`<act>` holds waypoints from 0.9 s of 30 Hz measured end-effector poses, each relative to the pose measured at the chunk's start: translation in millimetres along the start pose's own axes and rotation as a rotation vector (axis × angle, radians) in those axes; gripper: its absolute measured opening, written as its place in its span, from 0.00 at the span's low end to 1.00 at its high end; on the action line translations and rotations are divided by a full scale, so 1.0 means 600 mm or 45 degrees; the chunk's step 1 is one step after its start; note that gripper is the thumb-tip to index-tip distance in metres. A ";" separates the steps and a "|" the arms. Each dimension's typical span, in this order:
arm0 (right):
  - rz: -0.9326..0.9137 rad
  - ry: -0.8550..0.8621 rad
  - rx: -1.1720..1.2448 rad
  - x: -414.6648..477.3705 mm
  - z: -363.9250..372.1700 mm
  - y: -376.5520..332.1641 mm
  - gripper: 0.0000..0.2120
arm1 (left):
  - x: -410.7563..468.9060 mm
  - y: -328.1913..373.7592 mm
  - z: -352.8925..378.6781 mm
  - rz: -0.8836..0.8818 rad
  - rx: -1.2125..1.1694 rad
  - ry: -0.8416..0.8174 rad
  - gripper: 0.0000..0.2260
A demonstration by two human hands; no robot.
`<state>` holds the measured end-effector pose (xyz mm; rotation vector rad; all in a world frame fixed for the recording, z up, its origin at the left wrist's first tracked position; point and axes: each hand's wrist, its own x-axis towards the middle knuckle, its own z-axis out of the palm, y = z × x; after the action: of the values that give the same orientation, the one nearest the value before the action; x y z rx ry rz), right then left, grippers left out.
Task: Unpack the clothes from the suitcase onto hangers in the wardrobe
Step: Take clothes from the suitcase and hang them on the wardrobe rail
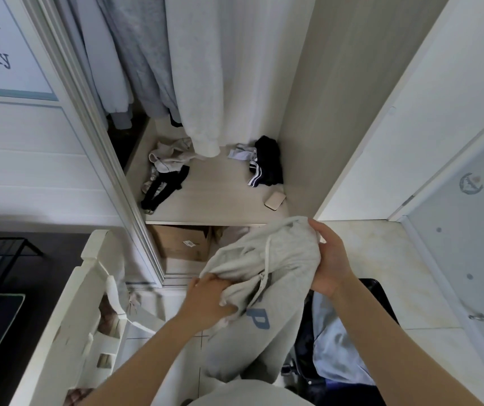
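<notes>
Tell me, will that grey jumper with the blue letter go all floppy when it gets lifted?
Probably floppy: the grey jumper bunches between the left hand and right hand and sags below them. Likely soft and not slippery, since both hands grip folds of thick-looking fabric. Its drawstring would probably dangle and swing.

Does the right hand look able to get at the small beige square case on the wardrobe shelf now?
Probably not: the right hand grips the light grey drawstring garment. The small beige square case lies uncovered at the front of the pale wooden wardrobe shelf.
</notes>
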<state>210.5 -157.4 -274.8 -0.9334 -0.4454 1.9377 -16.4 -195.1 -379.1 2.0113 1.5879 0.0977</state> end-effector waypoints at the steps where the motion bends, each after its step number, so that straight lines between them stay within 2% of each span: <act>1: -0.024 0.000 -0.012 -0.001 -0.009 -0.004 0.17 | 0.003 -0.013 -0.009 0.006 -0.012 0.014 0.24; 3: -0.073 0.049 -0.181 0.012 -0.035 -0.010 0.21 | 0.006 -0.038 -0.031 0.023 -0.100 0.067 0.17; 6: 0.002 0.237 -0.758 0.030 -0.062 -0.016 0.18 | 0.009 -0.055 -0.064 0.031 -0.137 0.226 0.09; 10: 0.046 0.457 -1.129 0.055 -0.110 -0.031 0.22 | 0.016 -0.020 -0.107 0.137 -0.139 0.600 0.07; 12: 0.041 0.552 -1.340 0.065 -0.120 -0.030 0.17 | 0.020 0.015 -0.137 0.293 -0.198 0.656 0.07; 13: -0.009 0.556 -1.492 0.067 -0.115 -0.027 0.18 | 0.023 0.031 -0.147 0.378 -0.208 0.634 0.08; 14: -0.119 0.491 -1.629 0.072 -0.106 -0.026 0.23 | 0.028 0.049 -0.157 0.445 -0.208 0.608 0.08; 16: -0.317 0.142 -1.790 0.079 -0.075 -0.016 0.29 | 0.037 0.085 -0.174 0.485 -0.270 0.573 0.09; 18: -0.264 -0.209 -1.948 0.085 -0.033 0.002 0.29 | 0.043 0.113 -0.197 0.424 -0.443 0.539 0.05; 20: -0.197 -0.411 -2.103 0.090 -0.010 0.014 0.30 | 0.044 0.132 -0.230 0.333 -0.602 0.515 0.05; 23: -0.220 -0.384 -2.369 0.103 -0.005 -0.021 0.23 | 0.041 0.130 -0.289 0.260 -0.672 0.593 0.07; 25: -0.431 -0.316 -2.498 0.117 -0.011 -0.059 0.22 | 0.037 0.122 -0.324 0.209 -0.642 0.679 0.08; 27: -0.670 -0.127 -2.474 0.134 -0.006 -0.095 0.23 | 0.036 0.116 -0.354 0.178 -0.638 0.760 0.07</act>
<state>222.5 -59.5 -275.9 -1.4785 -2.4807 0.5545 -32.7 -102.9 -175.0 1.7614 1.5361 1.1225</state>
